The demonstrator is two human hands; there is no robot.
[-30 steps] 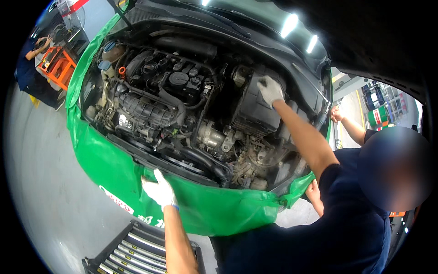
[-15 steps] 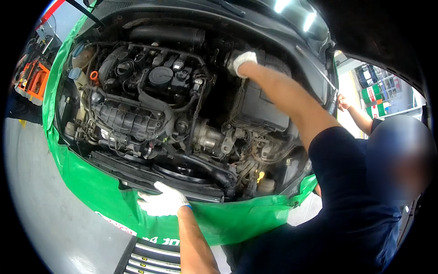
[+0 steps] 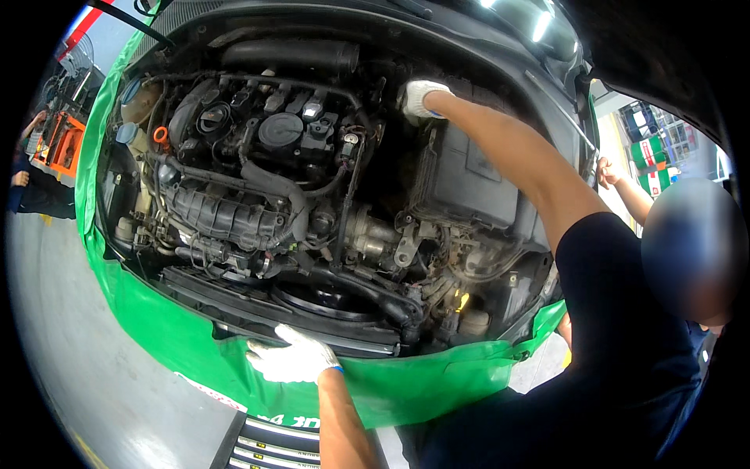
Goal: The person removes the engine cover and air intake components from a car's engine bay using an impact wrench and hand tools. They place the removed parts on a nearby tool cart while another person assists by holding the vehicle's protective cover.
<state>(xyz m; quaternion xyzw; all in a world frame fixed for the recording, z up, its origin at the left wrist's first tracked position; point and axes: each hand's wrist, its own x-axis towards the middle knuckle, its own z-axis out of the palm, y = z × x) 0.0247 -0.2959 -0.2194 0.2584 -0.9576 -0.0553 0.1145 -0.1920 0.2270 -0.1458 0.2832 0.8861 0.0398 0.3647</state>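
My left hand (image 3: 291,356), in a white glove, rests with fingers spread on the front edge of the engine bay, over a green protective cover (image 3: 148,328). My right hand (image 3: 423,99), also gloved, is curled at the far left corner of a black box (image 3: 469,180); its fingertips and anything in them are hidden. Left of that box sits the dark engine (image 3: 277,133), with hoses and an orange ring handle (image 3: 161,136).
A co-worker (image 3: 625,187) stands at my right, bare hand near a strut at the car's side. Another person (image 3: 35,187) is at the far left by an orange cart (image 3: 66,148). The raised hood (image 3: 656,70) overhangs at upper right. A slatted dark item (image 3: 254,442) lies below the bumper.
My right hand has moved from the box's top to its far left corner and curled. My left hand has come to rest on the front edge. The view has shifted.
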